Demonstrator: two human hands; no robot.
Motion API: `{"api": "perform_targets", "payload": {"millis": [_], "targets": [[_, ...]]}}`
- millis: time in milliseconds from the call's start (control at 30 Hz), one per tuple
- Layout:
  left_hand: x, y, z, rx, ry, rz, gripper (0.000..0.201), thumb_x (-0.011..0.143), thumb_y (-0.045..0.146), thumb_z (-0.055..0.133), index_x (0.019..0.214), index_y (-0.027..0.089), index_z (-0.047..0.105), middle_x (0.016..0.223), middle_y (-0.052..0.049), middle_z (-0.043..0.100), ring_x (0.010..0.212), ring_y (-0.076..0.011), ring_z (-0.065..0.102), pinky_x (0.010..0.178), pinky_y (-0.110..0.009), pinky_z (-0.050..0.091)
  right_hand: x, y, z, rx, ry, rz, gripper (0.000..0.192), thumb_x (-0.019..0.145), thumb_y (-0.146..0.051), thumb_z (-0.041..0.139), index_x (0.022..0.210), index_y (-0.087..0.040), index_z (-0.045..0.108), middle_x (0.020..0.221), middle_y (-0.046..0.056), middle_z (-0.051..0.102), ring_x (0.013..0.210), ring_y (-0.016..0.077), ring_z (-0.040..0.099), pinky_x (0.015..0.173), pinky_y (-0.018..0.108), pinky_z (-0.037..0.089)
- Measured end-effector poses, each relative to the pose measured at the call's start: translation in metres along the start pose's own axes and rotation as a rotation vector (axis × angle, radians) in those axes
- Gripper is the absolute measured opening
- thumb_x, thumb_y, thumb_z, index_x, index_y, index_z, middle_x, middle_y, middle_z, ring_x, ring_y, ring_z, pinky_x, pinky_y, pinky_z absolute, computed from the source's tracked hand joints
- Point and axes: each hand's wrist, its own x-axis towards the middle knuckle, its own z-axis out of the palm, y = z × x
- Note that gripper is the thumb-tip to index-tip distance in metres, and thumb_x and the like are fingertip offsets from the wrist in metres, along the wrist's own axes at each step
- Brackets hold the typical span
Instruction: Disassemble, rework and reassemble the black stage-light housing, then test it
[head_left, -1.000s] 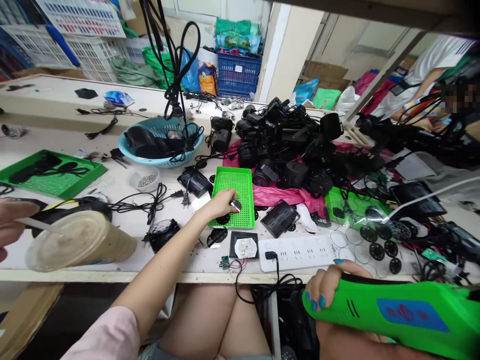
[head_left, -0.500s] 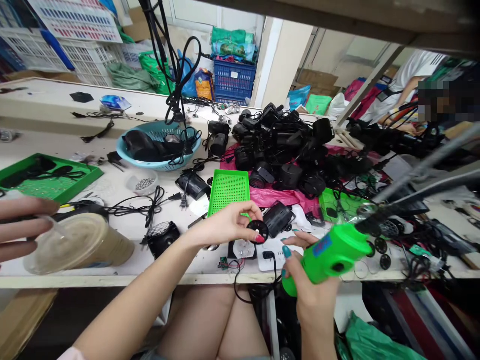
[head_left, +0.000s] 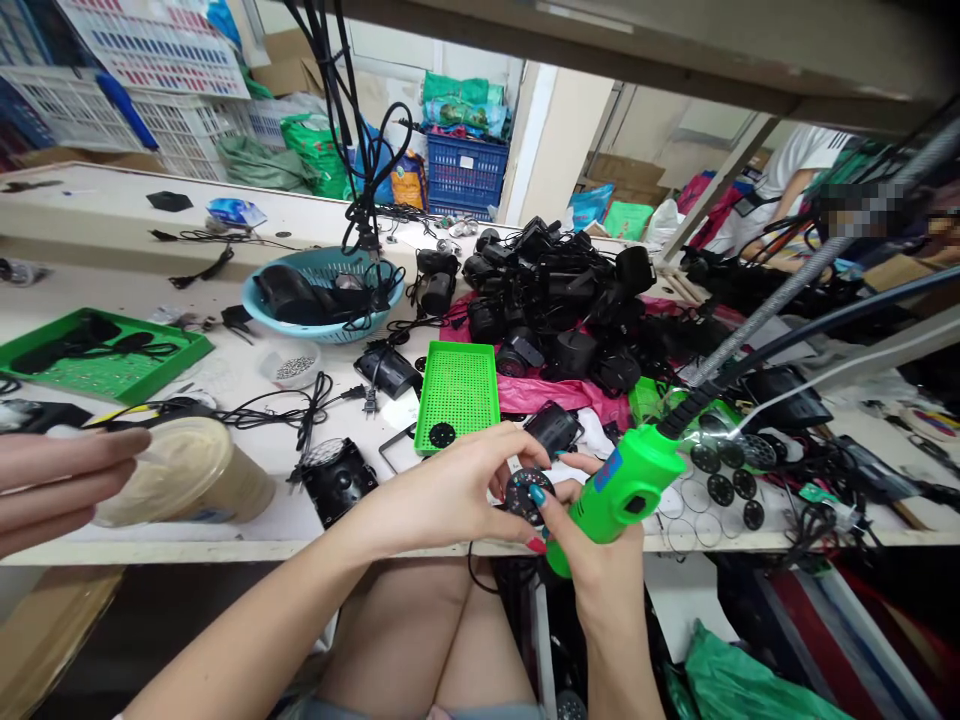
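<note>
Holding a small black disc (head_left: 527, 494) in the left hand (head_left: 450, 490), right hand (head_left: 600, 560) gripping the green power screwdriver (head_left: 621, 482); more discs (head_left: 721, 488) wait on the surface (head_left: 247, 510), so early days.

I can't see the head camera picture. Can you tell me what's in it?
Two hands meet at the near edge of a cluttered table: the left hand pinches a small black disc, while the right hand holds a green power tool and touches the disc too. Behind them lie a green mesh tray and a pile of black parts.
</note>
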Motion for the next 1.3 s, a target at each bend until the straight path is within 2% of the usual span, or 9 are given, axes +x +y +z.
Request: {"api": "perform_targets", "payload": {"millis": [67, 133, 300, 433, 633, 767, 867, 1033, 1300], "targets": [[-0.005, 0.001, 0.003, 0.100, 0.035, 0.053, 0.050, 0.075, 0.019, 0.082, 0.120, 0.028, 0.062, 0.109, -0.001, 0.060, 0.098, -0.0203, 0.060, 0.081, -0.029, 0.049, 0.000, 0.000, -0.001, 0.002, 0.007, -0.008, 0.050, 0.075, -0.037, 0.081, 0.116, -0.022, 0.055, 0.067, -0.006, 0.061, 0.058, 0.0151, 0.059, 0.054, 0.026, 0.043], [-0.009, 0.000, 0.005, 0.143, 0.051, 0.074, 0.049, 0.079, 0.016, 0.079, 0.123, 0.028, 0.062, 0.111, -0.003, 0.060, 0.105, -0.0223, 0.059, 0.087, -0.032, 0.049, 0.000, 0.001, -0.002, -0.002, 0.009, -0.018, 0.050, 0.075, -0.036, 0.081, 0.117, -0.022, 0.055, 0.067, -0.006, 0.061, 0.059, 0.0149, 0.059, 0.057, 0.027, 0.045], [-0.011, 0.000, 0.004, 0.163, 0.078, 0.069, 0.046, 0.081, 0.014, 0.074, 0.123, 0.027, 0.063, 0.109, -0.004, 0.060, 0.102, -0.0233, 0.061, 0.086, -0.034, 0.051, 0.003, 0.005, -0.001, -0.034, -0.008, -0.039, 0.046, 0.078, -0.038, 0.078, 0.116, -0.023, 0.056, 0.072, -0.005, 0.062, 0.062, 0.0153, 0.059, 0.061, 0.028, 0.044], [-0.015, -0.004, 0.000, 0.177, 0.093, 0.062, 0.043, 0.081, 0.019, 0.075, 0.122, 0.028, 0.063, 0.108, -0.002, 0.060, 0.102, -0.0224, 0.061, 0.086, -0.032, 0.050, 0.007, 0.013, -0.002, -0.079, -0.009, -0.137, 0.044, 0.081, -0.044, 0.074, 0.115, -0.022, 0.057, 0.075, -0.002, 0.062, 0.059, 0.0155, 0.056, 0.057, 0.029, 0.042], [-0.025, -0.045, 0.001, 0.207, 0.192, -0.028, 0.041, 0.080, 0.014, 0.075, 0.117, 0.026, 0.063, 0.106, -0.001, 0.059, 0.098, -0.0204, 0.060, 0.086, -0.032, 0.050, 0.011, 0.017, -0.014, 0.083, 0.019, -0.255, 0.052, 0.083, -0.056, 0.058, 0.120, -0.019, 0.055, 0.070, -0.002, 0.056, 0.056, 0.0161, 0.050, 0.053, 0.028, 0.039], [-0.022, -0.076, 0.016, 0.210, 0.232, -0.101, 0.038, 0.079, 0.014, 0.075, 0.114, 0.023, 0.062, 0.107, -0.004, 0.059, 0.099, -0.0222, 0.060, 0.088, -0.036, 0.051, 0.014, 0.010, -0.016, 0.147, 0.058, -0.232, 0.054, 0.083, -0.059, 0.054, 0.117, -0.017, 0.057, 0.068, -0.001, 0.055, 0.057, 0.0161, 0.046, 0.051, 0.027, 0.037], [-0.016, -0.093, 0.032, 0.207, 0.238, -0.095, 0.037, 0.080, 0.016, 0.075, 0.114, 0.022, 0.062, 0.107, -0.004, 0.059, 0.100, -0.0235, 0.061, 0.090, -0.037, 0.050, 0.015, 0.005, -0.011, 0.192, 0.069, -0.240, 0.056, 0.080, -0.064, 0.055, 0.111, -0.017, 0.059, 0.061, -0.002, 0.054, 0.053, 0.0156, 0.044, 0.047, 0.026, 0.034], [-0.012, -0.105, 0.048, 0.182, 0.230, -0.071, 0.037, 0.080, 0.015, 0.076, 0.114, 0.019, 0.060, 0.109, -0.006, 0.059, 0.101, -0.0237, 0.060, 0.091, -0.037, 0.049, 0.016, 0.000, -0.002, 0.257, 0.037, -0.264, 0.060, 0.079, -0.072, 0.051, 0.103, -0.018, 0.061, 0.055, -0.003, 0.052, 0.045, 0.0149, 0.043, 0.044, 0.027, 0.034], [-0.013, -0.108, 0.052, 0.103, 0.259, -0.066, 0.039, 0.079, 0.014, 0.076, 0.114, 0.022, 0.060, 0.106, -0.004, 0.059, 0.097, -0.0219, 0.059, 0.087, -0.034, 0.048, 0.032, -0.011, 0.019, 0.339, -0.030, -0.377, 0.075, 0.075, -0.087, 0.047, 0.103, -0.019, 0.061, 0.056, -0.004, 0.051, 0.046, 0.0162, 0.044, 0.050, 0.031, 0.040]]}}
